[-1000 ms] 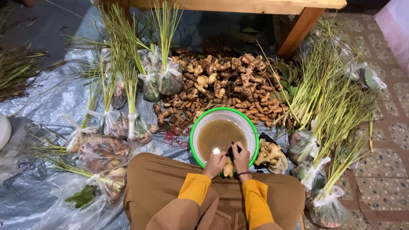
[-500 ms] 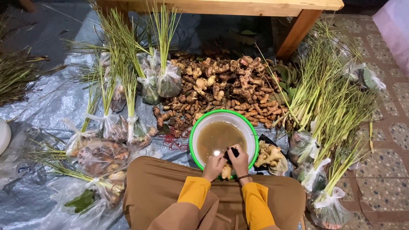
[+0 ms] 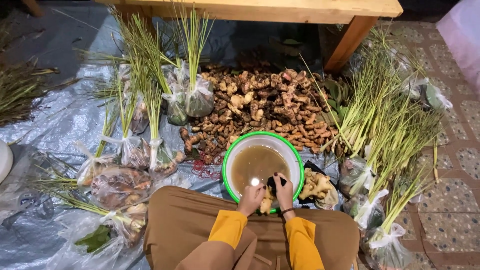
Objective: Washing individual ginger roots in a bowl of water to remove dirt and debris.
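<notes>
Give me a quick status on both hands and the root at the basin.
Left hand gripping pale root at the basin's near rim. Right hand pressing dark scrubber onto it. Basin holds murky brown water. Nothing blocking.

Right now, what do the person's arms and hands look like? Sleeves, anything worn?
Both arms wear mustard-yellow long sleeves, cuffs ending at the wrists. The left hand is bare, no glove. The right hand is bare too, with a thin dark band round the wrist. No rings can be made out at this size.
</notes>
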